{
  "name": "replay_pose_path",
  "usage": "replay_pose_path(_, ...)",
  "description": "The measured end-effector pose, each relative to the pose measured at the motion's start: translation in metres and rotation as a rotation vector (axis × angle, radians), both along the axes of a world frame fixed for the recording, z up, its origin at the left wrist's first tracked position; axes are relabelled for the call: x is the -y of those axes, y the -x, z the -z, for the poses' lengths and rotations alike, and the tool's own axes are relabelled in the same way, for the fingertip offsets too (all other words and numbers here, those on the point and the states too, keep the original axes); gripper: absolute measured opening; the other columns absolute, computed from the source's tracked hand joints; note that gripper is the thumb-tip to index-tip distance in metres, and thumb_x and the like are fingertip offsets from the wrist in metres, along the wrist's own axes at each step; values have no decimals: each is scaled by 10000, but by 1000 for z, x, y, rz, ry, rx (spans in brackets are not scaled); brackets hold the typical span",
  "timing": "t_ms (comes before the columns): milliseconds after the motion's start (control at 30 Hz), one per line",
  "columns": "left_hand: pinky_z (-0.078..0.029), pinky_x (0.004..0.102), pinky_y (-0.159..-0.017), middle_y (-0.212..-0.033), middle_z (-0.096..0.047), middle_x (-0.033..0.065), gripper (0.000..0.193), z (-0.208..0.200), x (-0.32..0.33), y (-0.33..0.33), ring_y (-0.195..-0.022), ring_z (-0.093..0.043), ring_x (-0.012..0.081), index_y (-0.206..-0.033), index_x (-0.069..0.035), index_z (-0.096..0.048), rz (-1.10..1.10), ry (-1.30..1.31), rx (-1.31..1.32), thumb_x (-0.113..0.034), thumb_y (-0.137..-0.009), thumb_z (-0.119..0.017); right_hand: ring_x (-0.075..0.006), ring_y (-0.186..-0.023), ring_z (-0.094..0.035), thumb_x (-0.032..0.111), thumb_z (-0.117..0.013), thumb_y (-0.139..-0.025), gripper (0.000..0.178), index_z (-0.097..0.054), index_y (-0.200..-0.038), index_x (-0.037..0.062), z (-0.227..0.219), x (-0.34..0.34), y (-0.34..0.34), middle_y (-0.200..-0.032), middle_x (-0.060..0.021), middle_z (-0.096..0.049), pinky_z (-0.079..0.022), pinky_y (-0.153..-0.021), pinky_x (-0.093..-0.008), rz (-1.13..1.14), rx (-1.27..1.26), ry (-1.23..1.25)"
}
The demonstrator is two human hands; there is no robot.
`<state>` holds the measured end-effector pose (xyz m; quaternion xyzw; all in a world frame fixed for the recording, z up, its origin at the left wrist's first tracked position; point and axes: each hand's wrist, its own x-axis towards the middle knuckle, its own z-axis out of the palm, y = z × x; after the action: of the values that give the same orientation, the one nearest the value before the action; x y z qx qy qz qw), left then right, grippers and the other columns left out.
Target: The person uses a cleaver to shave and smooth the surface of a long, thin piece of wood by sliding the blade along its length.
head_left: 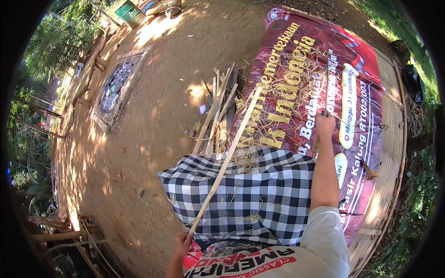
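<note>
A long, pale bamboo strip (225, 162) slants up and to the right across my lap. My left hand (182, 244) is closed around its lower end, low at the left. Its far end lies over a red banner with curly shavings on it. My right hand (325, 126) is closed on the dark handle of a long knife (327, 78), held out over the banner at the right. The narrow blade points away from me, apart from the strip. A black-and-white checked cloth (259, 194) covers my lap, with a few shavings on it.
The red printed banner (282, 46) covers a bamboo platform (391, 139), and thin curled shavings (301, 83) are scattered on it. Several split bamboo pieces (215, 111) lie left of the banner. Farther left are a bordered ash pit (116, 88) and a green drum (130, 15).
</note>
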<state>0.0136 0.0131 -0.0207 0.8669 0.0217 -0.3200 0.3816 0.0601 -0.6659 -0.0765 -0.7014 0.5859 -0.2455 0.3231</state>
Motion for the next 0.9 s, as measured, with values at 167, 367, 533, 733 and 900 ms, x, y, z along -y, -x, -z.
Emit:
replay_pose_path(167, -346, 310, -434, -516, -480, 15, 329, -40, 35, -3, -476, -441, 83, -678, 12, -547, 33, -58, 25, -195, -925, -616, -322, -614, -621, 229, -638, -712, 272, -614, -745, -41, -12, -19, 0, -666, -196, -633, -482, -643, -420, -121, 115, 31)
replay_pose_path(367, -405, 404, -477, -572, -545, 183, 274, -45, 57, 7, -498, -566, 308, -772, 12, -549, 179, -360, 304, -209, -934, -564, -319, -577, -604, 196, -678, -687, 245, -621, -811, -8, -34, -74, -19, -628, -142, -618, -476, -580, -416, -469, 126, 174)
replay_pose_path(533, -431, 503, -538, -643, -580, 242, 245, -37, 62, 19, -622, -581, 455, -856, -12, -519, 194, -503, 306, -232, -960, -494, -319, -643, -638, 189, -715, -648, 264, -615, -833, 28, -53, -129, -26, -696, -140, -633, -506, -602, -415, -922, -10, 352)
replay_pose_path(733, -426, 508, -515, -606, -559, 240, 197, -42, 73, 24, -586, -574, 446, -882, -15, -465, 275, -521, 339, -196, -957, -482, -271, -709, -653, 170, -719, -608, 250, -592, -786, 49, -50, -207, -17, -739, -100, -630, -523, -630, -378, -1502, 6, 487)
replay_pose_path(900, -412, 507, -487, -575, -549, 218, 171, -42, 74, 21, -549, -567, 432, -885, -16, -458, 309, -500, 320, -171, -946, -494, -259, -678, -649, 134, -668, -627, 177, -589, -760, 48, -33, -230, -18, -712, -105, -626, -518, -612, -360, -1563, -38, 464)
